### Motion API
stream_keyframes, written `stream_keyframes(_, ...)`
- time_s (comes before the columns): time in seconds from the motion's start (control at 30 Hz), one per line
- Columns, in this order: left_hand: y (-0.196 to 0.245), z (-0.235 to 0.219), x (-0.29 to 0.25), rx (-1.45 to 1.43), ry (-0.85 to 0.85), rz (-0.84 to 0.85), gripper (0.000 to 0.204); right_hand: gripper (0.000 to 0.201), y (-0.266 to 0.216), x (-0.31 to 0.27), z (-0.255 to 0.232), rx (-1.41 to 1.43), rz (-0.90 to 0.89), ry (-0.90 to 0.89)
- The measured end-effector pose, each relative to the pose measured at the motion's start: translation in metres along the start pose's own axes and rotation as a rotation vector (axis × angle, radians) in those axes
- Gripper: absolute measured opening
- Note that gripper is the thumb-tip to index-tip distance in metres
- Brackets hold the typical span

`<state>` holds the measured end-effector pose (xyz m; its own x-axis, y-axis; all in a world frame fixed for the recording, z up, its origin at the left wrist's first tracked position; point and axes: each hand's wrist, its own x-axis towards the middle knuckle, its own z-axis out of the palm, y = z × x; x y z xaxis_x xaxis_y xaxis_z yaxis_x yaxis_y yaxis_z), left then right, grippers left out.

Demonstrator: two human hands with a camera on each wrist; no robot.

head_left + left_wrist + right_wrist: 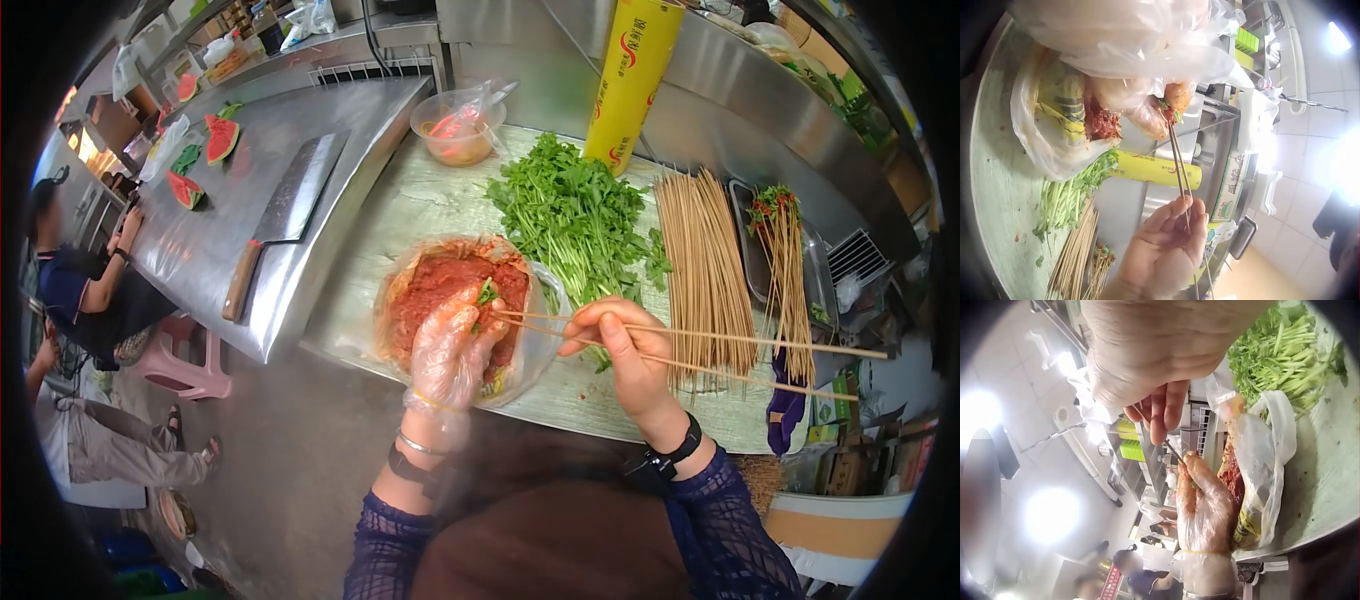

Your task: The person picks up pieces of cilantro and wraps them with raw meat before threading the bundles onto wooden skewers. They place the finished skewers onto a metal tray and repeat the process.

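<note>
The left hand (448, 345), in a clear plastic glove, pinches a green herb piece with red meat (487, 292) above a bag-lined bowl of red meat mixture (425, 283). Two thin wooden skewers (700, 333) run from that piece to the bare right hand (628, 350), which holds them between thumb and fingers. In the left wrist view, the skewer tips meet the herb piece (1177, 117) at the gloved fingertips. The right wrist view shows the gloved hand (1205, 509) facing the right hand (1160, 412), a skewer between them.
Behind the bowl lie green herbs (575, 200). To the right are bare skewers (705, 270) and a tray (745, 215) beside filled skewers (785, 250). A yellow film box (632, 85) stands at the back. On the left metal counter (250, 150) lie a cleaver (300, 190) and watermelon slices (221, 138).
</note>
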<state>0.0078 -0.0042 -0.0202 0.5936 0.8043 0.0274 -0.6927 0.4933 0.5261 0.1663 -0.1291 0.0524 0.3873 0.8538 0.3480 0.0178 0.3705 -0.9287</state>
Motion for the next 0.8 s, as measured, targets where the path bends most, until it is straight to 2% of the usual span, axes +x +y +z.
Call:
stream_keyframes(0.1,0.003,0.008,-0.002,-0.011,0.046,0.019,0.028,0.024,0.004,0.002,0.006,-0.048,-0.059,-0.041)
stream_keyframes(0.17,0.007,0.016,-0.002,0.267,0.095,0.087,0.027,0.025,0.011,0.003,0.01,-0.052,-0.098,-0.024)
stream_keyframes(0.2,0.008,0.019,-0.002,0.543,0.127,0.148,0.027,0.026,0.014,0.003,0.013,-0.053,-0.117,-0.016)
stream_keyframes(0.27,0.009,0.019,0.0,0.894,0.159,0.227,0.027,0.026,0.015,0.003,0.017,-0.097,-0.154,-0.037)
stream_keyframes(0.3,0.008,0.016,0.001,0.968,0.158,0.245,0.027,0.025,0.015,0.004,0.018,-0.12,-0.172,-0.047)
stream_keyframes(0.37,0.002,0.009,0.001,0.742,0.159,0.228,0.027,0.022,0.008,0.005,0.02,-0.261,-0.227,-0.119)
stream_keyframes(0.4,-0.002,0.006,0.0,0.443,0.159,0.191,0.027,0.02,0.005,0.006,0.021,-0.333,-0.254,-0.153)
stream_keyframes(0.47,-0.005,0.0,0.0,0.136,0.15,0.143,0.027,0.016,0.007,0.007,0.025,-0.412,-0.347,-0.165)
stream_keyframes(0.6,-0.003,-0.001,0.0,0.181,0.134,0.156,0.027,0.011,0.017,0.006,0.032,-0.58,-0.497,-0.205)
stream_keyframes(0.7,-0.003,-0.002,0.001,0.253,0.134,0.16,0.026,0.009,0.032,0.006,0.038,-0.58,-0.574,-0.188)
stream_keyframes(0.8,0.001,0.011,-0.002,0.311,0.134,0.137,0.024,0.013,0.032,0.02,0.043,-0.752,-0.743,-0.133)
